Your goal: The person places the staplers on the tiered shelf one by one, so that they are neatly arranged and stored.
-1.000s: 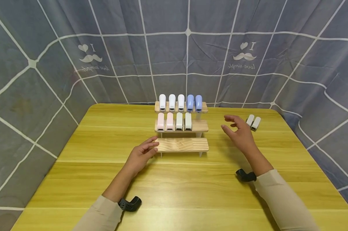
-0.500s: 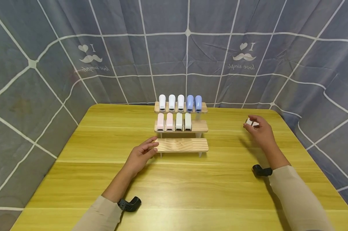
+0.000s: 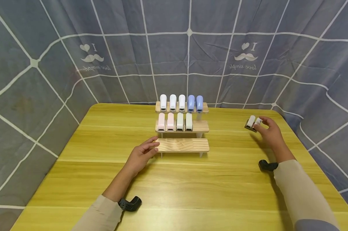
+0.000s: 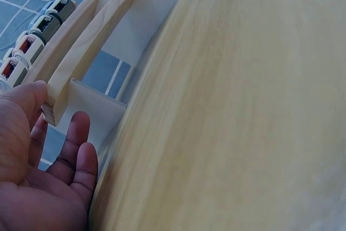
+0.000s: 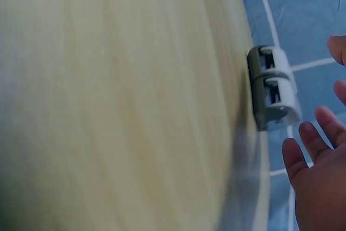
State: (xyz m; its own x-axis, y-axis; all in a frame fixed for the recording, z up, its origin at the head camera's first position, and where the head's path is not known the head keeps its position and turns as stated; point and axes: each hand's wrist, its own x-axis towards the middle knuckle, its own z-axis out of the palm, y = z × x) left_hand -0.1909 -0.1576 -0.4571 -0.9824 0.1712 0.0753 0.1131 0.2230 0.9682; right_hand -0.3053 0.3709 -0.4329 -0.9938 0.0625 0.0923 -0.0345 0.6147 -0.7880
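My left hand [image 3: 140,157] holds the left end of the lowest wooden shelf [image 3: 182,145] of a three-tier display stand. In the left wrist view the thumb [image 4: 35,93] lies against the board's end, with the other fingers loosely curled below. At the right of the table, my right hand [image 3: 270,133] is beside two small white staplers with dark bases. The head view shows its thumb and forefinger at the right stapler [image 3: 258,121]; the left one [image 3: 250,121] stands close by. In the right wrist view the fingers are spread, with a gap to the staplers [image 5: 281,101].
The top shelf [image 3: 206,107] bears three white staplers [image 3: 173,102] and two blue ones [image 3: 191,102]. On the middle shelf [image 3: 201,126] stand two pink staplers [image 3: 161,121] and two pale green ones [image 3: 180,121]. A grey curtain [image 3: 168,54] hangs behind the wooden table [image 3: 174,186].
My right hand has moved right, from beside the stand to the two white staplers. Those staplers now sit slightly turned, with more of their dark bases showing. My left hand has stayed put.
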